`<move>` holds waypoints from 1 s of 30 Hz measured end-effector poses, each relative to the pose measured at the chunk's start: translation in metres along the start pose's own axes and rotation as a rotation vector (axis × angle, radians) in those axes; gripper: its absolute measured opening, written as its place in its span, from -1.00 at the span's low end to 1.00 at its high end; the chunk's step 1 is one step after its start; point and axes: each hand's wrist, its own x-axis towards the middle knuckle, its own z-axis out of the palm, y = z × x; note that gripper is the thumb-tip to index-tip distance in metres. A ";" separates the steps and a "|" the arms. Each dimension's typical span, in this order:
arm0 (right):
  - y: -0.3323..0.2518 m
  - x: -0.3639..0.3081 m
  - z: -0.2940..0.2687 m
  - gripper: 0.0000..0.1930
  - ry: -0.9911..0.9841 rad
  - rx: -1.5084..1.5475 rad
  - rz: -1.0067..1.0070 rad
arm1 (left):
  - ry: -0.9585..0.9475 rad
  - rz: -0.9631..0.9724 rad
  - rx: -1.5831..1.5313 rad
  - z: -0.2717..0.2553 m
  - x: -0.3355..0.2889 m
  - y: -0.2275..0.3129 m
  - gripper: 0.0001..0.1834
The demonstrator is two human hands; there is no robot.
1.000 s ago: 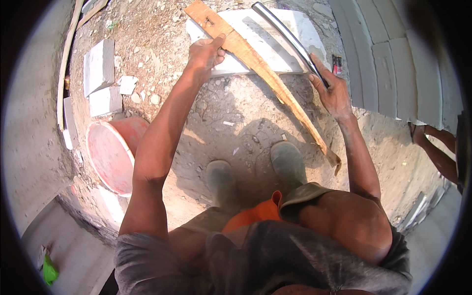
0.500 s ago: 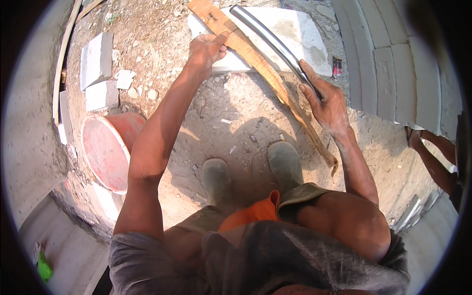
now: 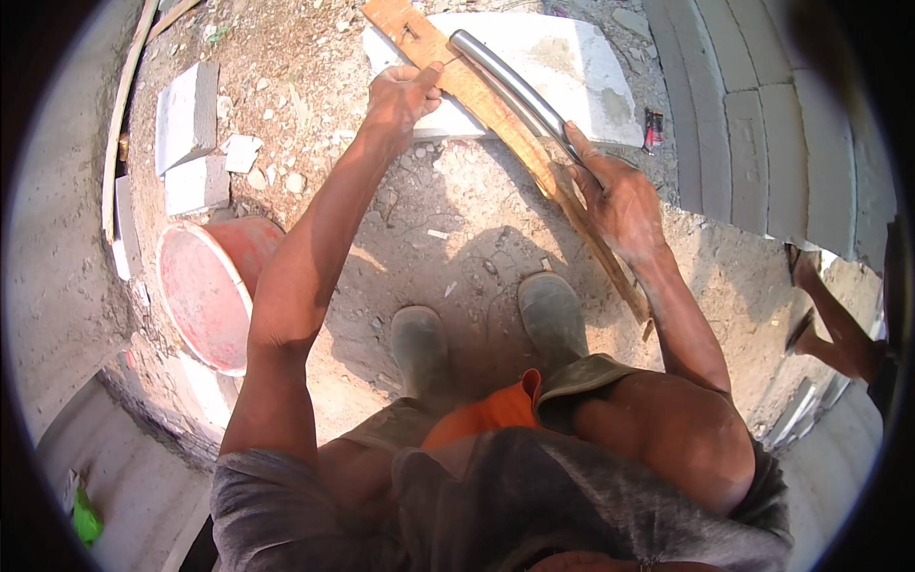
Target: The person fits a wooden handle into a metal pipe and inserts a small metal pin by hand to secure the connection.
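Single head-worn fisheye camera: positioned above the wooden board (image 3: 507, 122), on its wearer's side; faces downward, close range; field includes ground (image 3: 477, 195) both sides of the board.

Board (image 3: 522, 146) yellow-brown; bar (image 3: 520, 91) silvery; bucket (image 3: 251, 250) faded pink-red.

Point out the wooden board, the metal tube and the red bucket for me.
Wooden board (image 3: 519, 143), head view: midway along its length.
Metal tube (image 3: 518, 87), head view: middle of its shiny length.
Red bucket (image 3: 250, 246), head view: its outer side wall.
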 end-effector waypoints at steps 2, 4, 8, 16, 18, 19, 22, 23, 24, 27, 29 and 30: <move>-0.006 -0.003 -0.009 -0.42 -0.015 -0.001 0.042 | 0.000 -0.009 -0.008 0.001 0.000 -0.001 -0.52; -0.007 -0.004 -0.012 -0.41 -0.009 -0.046 0.031 | -0.002 -0.036 0.011 0.003 -0.001 0.003 -0.52; -0.009 -0.003 -0.008 -0.39 -0.031 -0.174 -0.022 | -0.011 -0.046 -0.005 0.002 -0.002 0.004 -0.51; -0.013 -0.004 -0.011 -0.36 0.031 -0.183 -0.065 | -0.002 -0.068 -0.034 0.002 -0.002 0.005 -0.59; -0.013 -0.001 -0.011 -0.36 -0.004 -0.193 -0.046 | 0.024 -0.098 -0.050 0.005 -0.007 0.009 -0.61; -0.013 -0.001 -0.012 -0.36 -0.001 -0.195 -0.041 | 0.037 -0.113 -0.058 0.007 -0.009 0.011 -0.62; -0.015 -0.003 -0.013 -0.37 -0.005 -0.200 -0.043 | 0.029 -0.074 -0.082 0.005 -0.008 0.007 -0.64; -0.015 -0.004 -0.014 -0.37 -0.018 -0.208 -0.047 | 0.016 -0.070 -0.092 0.004 -0.007 0.006 -0.65; -0.016 -0.004 -0.014 -0.37 -0.031 -0.216 -0.051 | 0.002 -0.066 -0.101 0.001 -0.005 0.005 -0.66; -0.015 0.001 -0.018 -0.39 -0.024 -0.083 -0.003 | 0.000 -0.045 -0.187 0.002 -0.005 0.002 -0.71; -0.010 0.002 -0.017 -0.40 0.076 0.067 0.009 | 0.030 -0.012 -0.150 -0.001 -0.002 -0.001 -0.70; -0.007 0.003 -0.016 -0.41 0.125 0.145 0.011 | 0.054 0.013 -0.075 -0.005 0.002 -0.003 -0.67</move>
